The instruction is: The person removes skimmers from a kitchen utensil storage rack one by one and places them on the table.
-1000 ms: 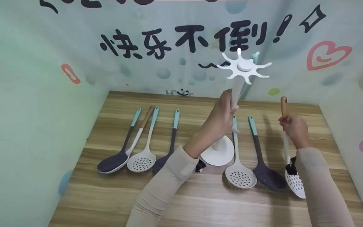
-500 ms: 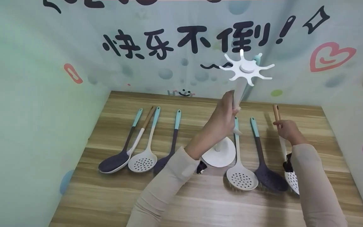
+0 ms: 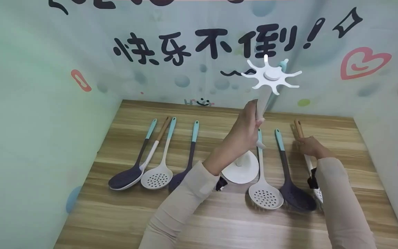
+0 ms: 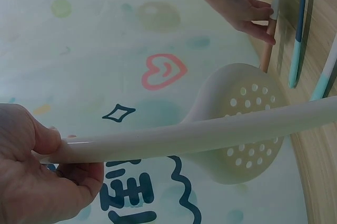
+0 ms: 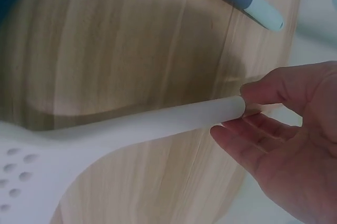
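My left hand [image 3: 242, 135] grips the white pole [image 3: 263, 100] of a utensil stand, below its spoked hook crown [image 3: 271, 74]. The round white base [image 3: 240, 173] is partly behind my forearm. A pale skimmer [image 4: 231, 87] hangs beyond the pole in the left wrist view; its teal handle end [image 3: 284, 64] shows behind the crown. At the right, my right hand [image 3: 313, 147] pinches a white skimmer [image 5: 147, 129] between thumb and fingers, where its white shaft meets the wooden handle [image 3: 299, 128]. My sleeve hides most of its perforated head.
Beside the base lie a white skimmer [image 3: 265, 195] and a dark skimmer [image 3: 297, 197]. To the left are a dark spoon [image 3: 125, 177] overlapping a white, wooden-handled utensil [image 3: 149, 155], another white skimmer [image 3: 157, 177] and a dark utensil [image 3: 190, 155]. Printed fabric walls [image 3: 92, 138] enclose the wooden table [image 3: 116, 221].
My right hand has moved left and lower in the head view, bringing the wooden-handled skimmer nearer the dark skimmer. My left hand keeps its grip on the pole.
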The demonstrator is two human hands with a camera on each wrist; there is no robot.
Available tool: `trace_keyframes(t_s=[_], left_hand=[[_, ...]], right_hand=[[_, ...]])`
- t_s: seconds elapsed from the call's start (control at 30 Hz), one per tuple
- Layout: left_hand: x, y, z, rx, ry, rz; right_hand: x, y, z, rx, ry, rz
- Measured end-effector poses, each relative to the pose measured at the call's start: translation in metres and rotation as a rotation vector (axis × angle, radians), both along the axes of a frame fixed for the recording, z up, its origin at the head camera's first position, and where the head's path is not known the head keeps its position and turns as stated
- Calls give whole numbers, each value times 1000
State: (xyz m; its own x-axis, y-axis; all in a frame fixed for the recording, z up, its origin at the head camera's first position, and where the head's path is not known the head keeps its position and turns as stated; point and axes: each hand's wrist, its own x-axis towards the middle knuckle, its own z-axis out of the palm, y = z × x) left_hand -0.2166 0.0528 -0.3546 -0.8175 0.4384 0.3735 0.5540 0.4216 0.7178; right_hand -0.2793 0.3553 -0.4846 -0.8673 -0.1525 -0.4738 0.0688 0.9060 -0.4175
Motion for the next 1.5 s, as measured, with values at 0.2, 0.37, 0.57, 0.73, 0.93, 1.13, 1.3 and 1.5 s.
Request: trace_keyframes(t_s=[0.2,0.37,0.57,0.73,0.93,1.13,1.3,1.5], left_hand=[[1,0,1,-6,-14,1],[1,1,2,-11,-32,-3],[1,1,2,-27,-32,-3],[0,1,1,4,-4,-13],[1,1,2,3,-27,-10],[2,1,2,-4,-37,1],[1,1,1,11,-37,-2],[1,1,2,4,-36,-9]], right_hand=[[0,3,-2,17,-9,37],[0,3,-3,19,-4,49],[1,4,-3,9,-31,30],[4,5,2,-31,-67,12],[0,0,11,-25,-13,-4],[-10,-16,33,-35,94,-17],[-11,-39,58,-179,205,-15],[5,-77,85,-484,367,-2]])
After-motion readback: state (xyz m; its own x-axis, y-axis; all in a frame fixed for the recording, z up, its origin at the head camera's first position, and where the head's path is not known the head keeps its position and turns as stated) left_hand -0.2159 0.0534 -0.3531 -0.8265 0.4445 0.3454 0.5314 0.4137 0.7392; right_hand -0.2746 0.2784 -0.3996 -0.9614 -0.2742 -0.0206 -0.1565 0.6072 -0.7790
